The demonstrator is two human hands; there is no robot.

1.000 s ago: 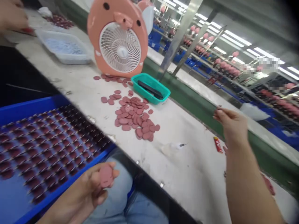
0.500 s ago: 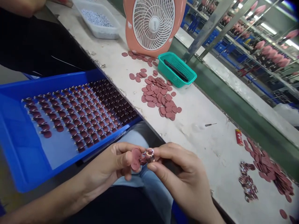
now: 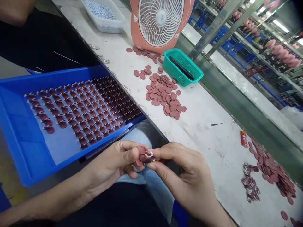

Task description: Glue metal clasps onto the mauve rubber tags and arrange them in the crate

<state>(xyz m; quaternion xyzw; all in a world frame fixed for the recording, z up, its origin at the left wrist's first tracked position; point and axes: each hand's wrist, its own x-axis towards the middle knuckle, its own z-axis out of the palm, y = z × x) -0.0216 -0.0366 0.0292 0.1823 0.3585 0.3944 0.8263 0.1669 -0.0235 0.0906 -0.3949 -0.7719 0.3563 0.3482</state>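
Observation:
My left hand (image 3: 119,162) pinches a reddish-brown oval disc (image 3: 140,150) between thumb and fingers, above my lap. My right hand (image 3: 183,171) grips a small shiny brown and white part (image 3: 149,156) with thumb and index finger. That part lies against the disc's face; whether the two are joined I cannot tell. To the left, a blue tray (image 3: 38,157) holds rows of like pieces (image 3: 78,118), each a reddish disc with a small part on it. Fingertips hide some of the held pieces.
On the white table (image 3: 201,138) lie piles of reddish discs (image 3: 163,91), a heap of small shiny parts (image 3: 251,184), a thin pointed tool (image 3: 216,124) and a red wrapper (image 3: 243,138). A green basket (image 3: 175,67), pink fan (image 3: 136,33) and white tub (image 3: 111,29) stand farther back. Another person's dark clothing (image 3: 47,41) is at upper left.
The small shiny part has moved closer to the disc and now overlaps its face. Both hands keep their hold. The whole view has shifted slightly.

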